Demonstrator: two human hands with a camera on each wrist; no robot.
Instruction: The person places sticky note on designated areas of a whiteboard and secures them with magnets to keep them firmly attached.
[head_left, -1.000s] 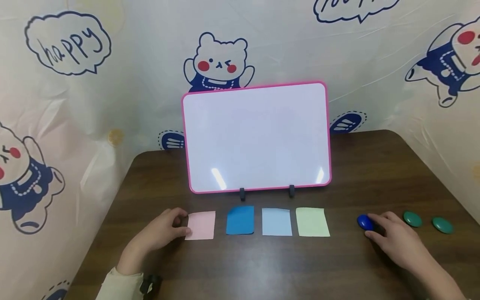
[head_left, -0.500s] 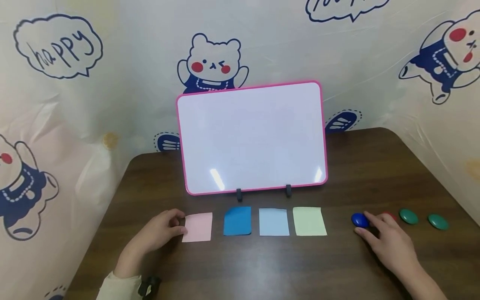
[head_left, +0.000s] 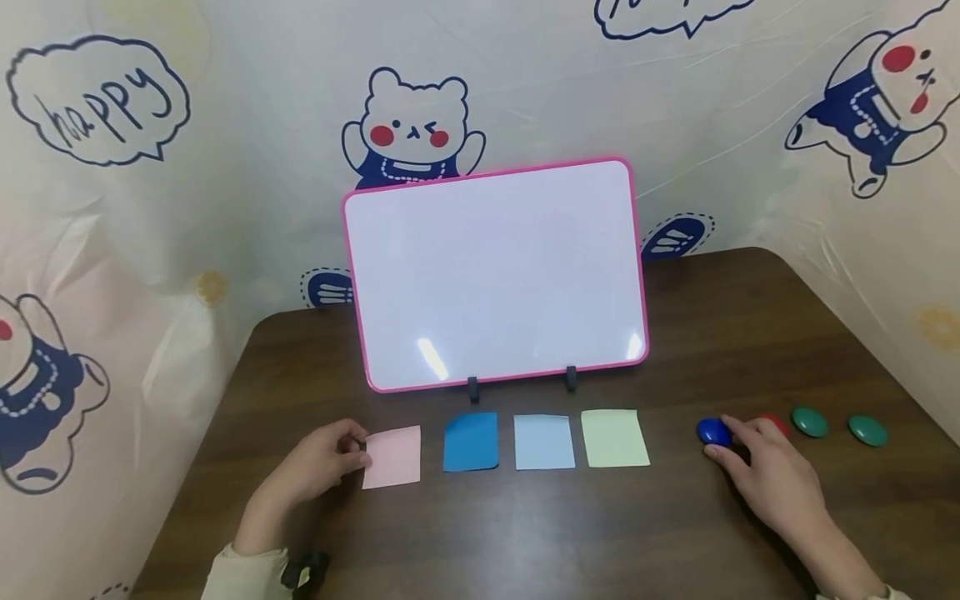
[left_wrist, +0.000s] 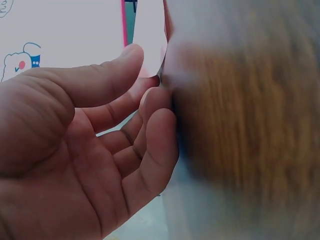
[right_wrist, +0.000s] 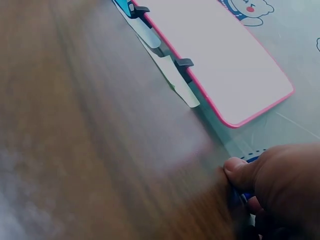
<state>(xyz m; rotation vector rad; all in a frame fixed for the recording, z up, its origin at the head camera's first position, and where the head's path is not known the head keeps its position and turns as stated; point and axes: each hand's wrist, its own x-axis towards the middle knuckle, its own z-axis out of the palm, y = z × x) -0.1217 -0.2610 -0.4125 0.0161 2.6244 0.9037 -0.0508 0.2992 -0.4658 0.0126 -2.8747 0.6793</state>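
A pink-framed whiteboard point(head_left: 495, 275) stands on the brown table point(head_left: 525, 533). In front of it lie a pink sticky note point(head_left: 393, 456), a dark blue one point(head_left: 470, 442), a light blue one point(head_left: 543, 441) and a pale green one point(head_left: 613, 437). My left hand point(head_left: 322, 462) pinches the pink note's left edge point(left_wrist: 150, 35) between thumb and curled fingers. My right hand point(head_left: 765, 475) grips a blue magnet point(head_left: 711, 431) with thumb and forefinger. The right wrist view shows only a sliver of that blue magnet point(right_wrist: 239, 197) under the thumb.
A red magnet point(head_left: 776, 423), half hidden by my right fingers, and two green magnets point(head_left: 809, 421) point(head_left: 867, 430) lie in a row to the right. A bear-print sheet point(head_left: 187, 208) hangs around the table on three sides.
My right hand has slid slightly toward me, uncovering the red magnet, while its fingers stay on the blue magnet. The left hand stays at the pink note. The view shifted a little.
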